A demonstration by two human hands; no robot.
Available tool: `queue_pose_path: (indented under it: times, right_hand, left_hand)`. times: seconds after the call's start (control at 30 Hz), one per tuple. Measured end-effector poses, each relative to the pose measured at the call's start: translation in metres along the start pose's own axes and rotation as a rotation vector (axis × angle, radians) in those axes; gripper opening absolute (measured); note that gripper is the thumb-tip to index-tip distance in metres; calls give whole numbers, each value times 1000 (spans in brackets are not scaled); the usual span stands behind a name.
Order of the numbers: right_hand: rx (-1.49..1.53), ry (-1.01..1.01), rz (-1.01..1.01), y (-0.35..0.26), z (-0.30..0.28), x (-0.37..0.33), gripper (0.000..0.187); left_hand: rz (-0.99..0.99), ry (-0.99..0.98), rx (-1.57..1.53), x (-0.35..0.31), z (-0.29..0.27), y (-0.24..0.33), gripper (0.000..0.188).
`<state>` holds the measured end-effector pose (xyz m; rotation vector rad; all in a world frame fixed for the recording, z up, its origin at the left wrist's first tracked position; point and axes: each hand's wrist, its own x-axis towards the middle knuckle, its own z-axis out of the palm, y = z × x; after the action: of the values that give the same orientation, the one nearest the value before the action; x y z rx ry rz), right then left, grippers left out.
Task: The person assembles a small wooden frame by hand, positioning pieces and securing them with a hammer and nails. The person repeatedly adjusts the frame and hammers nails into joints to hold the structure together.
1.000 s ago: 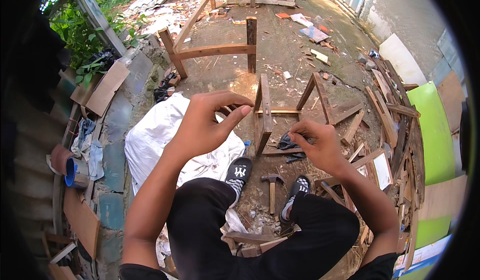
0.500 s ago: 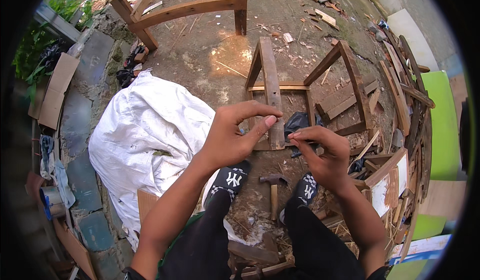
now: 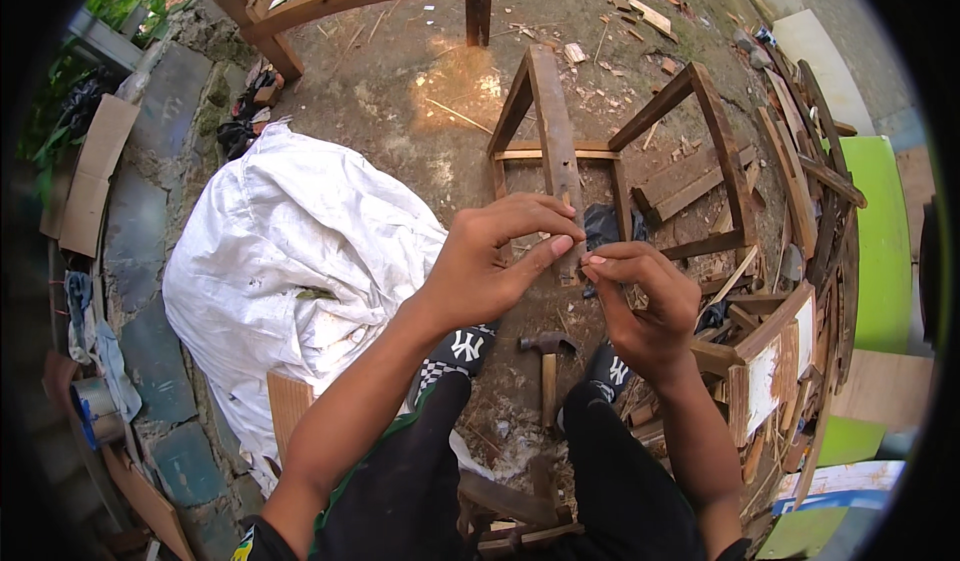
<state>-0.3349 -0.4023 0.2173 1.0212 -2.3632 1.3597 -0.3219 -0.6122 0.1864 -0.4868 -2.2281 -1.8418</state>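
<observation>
Hovering, L hand (image 3: pixel 490 266) & R hand (image 3: pixel 650 301), each grip narrow, can't tell if holding anything; wooden frame (image 3: pixel 553 131) just beyond grip, prob. stiff, lightish; best held by crossbar (image 3: pixel 597 151), farther out.

Decent daylight, warm sunny patch (image 3: pixel 460 86) on the rough brown ground (image 3: pixel 390 91), crumpled white sheet (image 3: pixel 290 231) super bright, fisheye edges bendy and black.

Black trousers (image 3: pixel 618 476), checkered socks (image 3: pixel 431 373), white-marked dark slides (image 3: pixel 470 347)
</observation>
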Motion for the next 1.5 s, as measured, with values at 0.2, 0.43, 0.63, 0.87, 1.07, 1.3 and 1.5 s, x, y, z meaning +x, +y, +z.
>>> queue_pose_path:
  times: [0.2, 0.43, 0.63, 0.87, 1.07, 1.3, 1.5]
  right_hand:
    - [-48, -21, -16, 0, 2, -1, 17]
    - [-80, -18, -67, 0, 4, 0, 16]
    - [-122, 2, -140, 1, 8, -2, 16]
    - [-115, 10, -194, 4, 12, -6, 14]
    - [-106, 8, -212, 3, 13, -6, 15]
    - [-96, 39, -219, 12, 10, -11, 22]
    - [-91, 22, -206, 11, 6, -9, 26]
  left_hand:
    - [34, 6, 3, -2, 3, -6, 15]
    - [49, -3, 5, -2, 3, -5, 15]
    - [64, -4, 2, -2, 3, -6, 15]
    - [49, -16, 16, -4, 0, -2, 14]
    - [90, -77, 5, -5, -4, -3, 14]
    - [104, -88, 82, -4, 0, 1, 17]
    - [85, -33, 175, -5, 9, 9, 19]
